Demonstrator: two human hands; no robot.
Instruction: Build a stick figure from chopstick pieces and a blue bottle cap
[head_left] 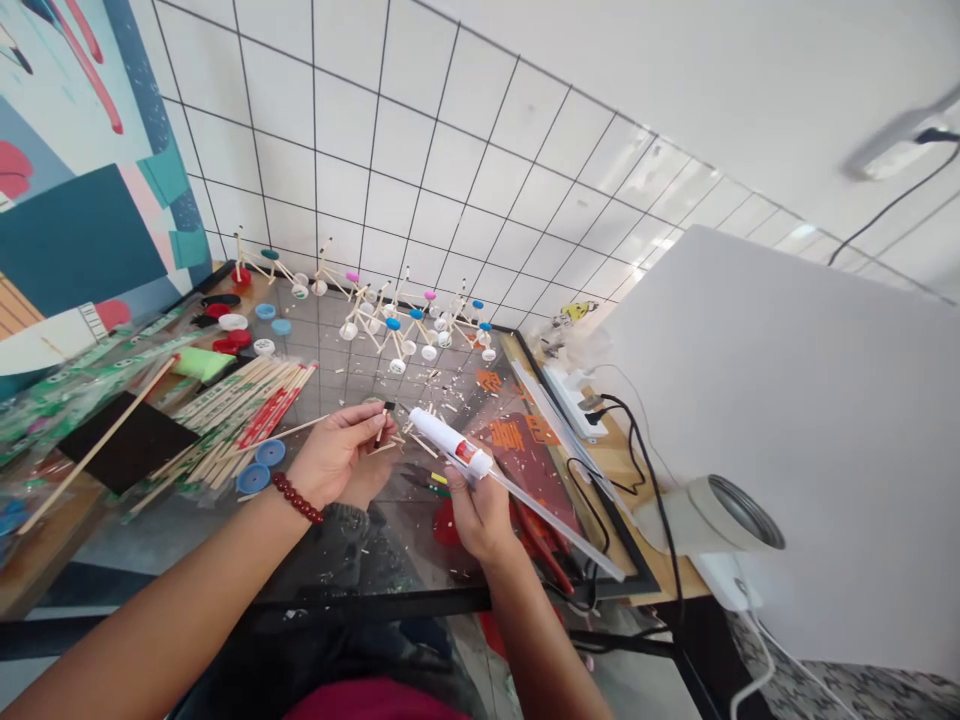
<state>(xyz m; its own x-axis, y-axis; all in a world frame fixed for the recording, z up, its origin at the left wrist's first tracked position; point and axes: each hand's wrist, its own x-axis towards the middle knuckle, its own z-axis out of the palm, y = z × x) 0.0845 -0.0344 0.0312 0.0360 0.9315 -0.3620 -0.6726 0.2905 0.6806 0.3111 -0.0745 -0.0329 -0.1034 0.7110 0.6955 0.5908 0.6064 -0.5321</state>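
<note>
My left hand (337,447), with a red bead bracelet at its wrist, pinches a small stick piece (381,428) with a black part at its top. My right hand (480,505) is wrapped round a white glue gun (450,441); a long clear glue stick (559,525) runs out of its back. The gun's nozzle points left, close to the black part; whether they touch I cannot tell. Small stick figures (394,324) with white, blue and pink caps stand along the back of the glossy dark table.
Wooden skewers (225,425) in printed wrappers lie at the left, beside blue caps (270,453) and red caps (232,342). Stick scraps litter the tabletop. A power strip (574,400), black cables and a pale cylinder (709,512) are at the right. A wire grid (375,120) rises behind.
</note>
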